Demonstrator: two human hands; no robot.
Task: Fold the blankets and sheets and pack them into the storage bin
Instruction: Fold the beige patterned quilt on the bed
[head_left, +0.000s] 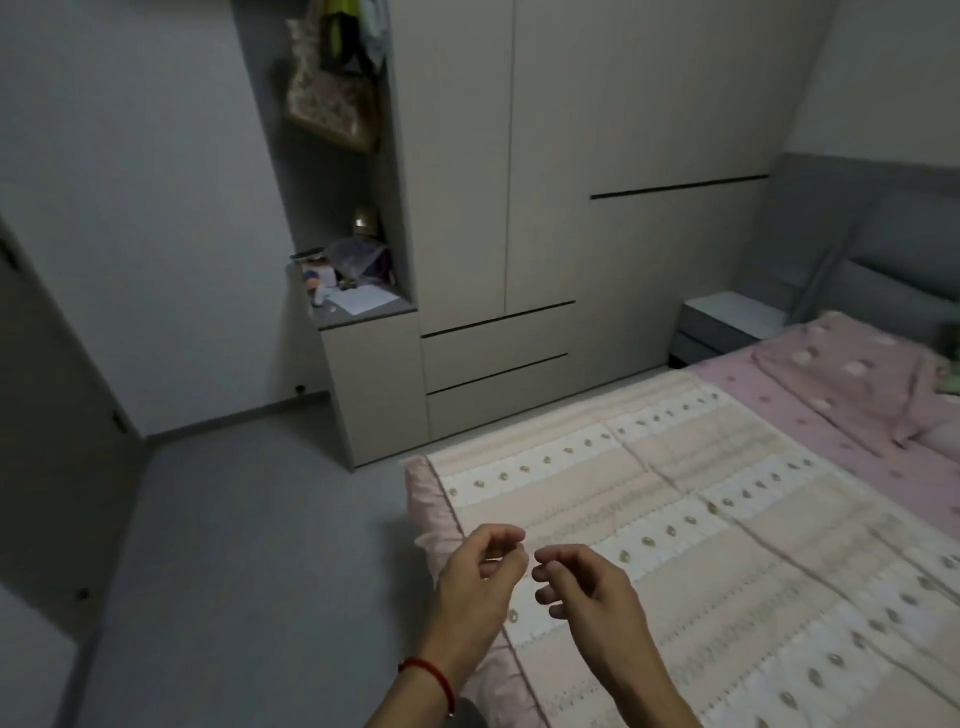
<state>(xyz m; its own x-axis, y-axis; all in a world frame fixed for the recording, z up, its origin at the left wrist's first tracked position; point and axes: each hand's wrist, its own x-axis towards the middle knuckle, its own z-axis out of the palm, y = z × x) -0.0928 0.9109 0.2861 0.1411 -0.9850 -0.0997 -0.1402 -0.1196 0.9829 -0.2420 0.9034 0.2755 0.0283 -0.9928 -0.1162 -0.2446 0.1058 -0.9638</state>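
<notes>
A peach and white striped blanket (701, 519) lies spread flat over the foot half of the bed, its corner hanging at the bed's near left corner. A pink dotted sheet (810, 415) covers the mattress beyond it, with a rumpled pink fold near the headboard. My left hand (480, 577), a red string at its wrist, hovers above the blanket's near left corner with fingers loosely curled and nothing in them. My right hand (582, 587) hovers just beside it, fingers also loosely curled and empty. No storage bin is in view.
A tall beige wardrobe (519, 208) with drawers stands along the far side of the bed. An open shelf niche (348, 280) holds clutter and hanging bags. A grey nightstand (727, 322) sits by the headboard. Grey floor (234, 545) spreads to the left, a door at far left.
</notes>
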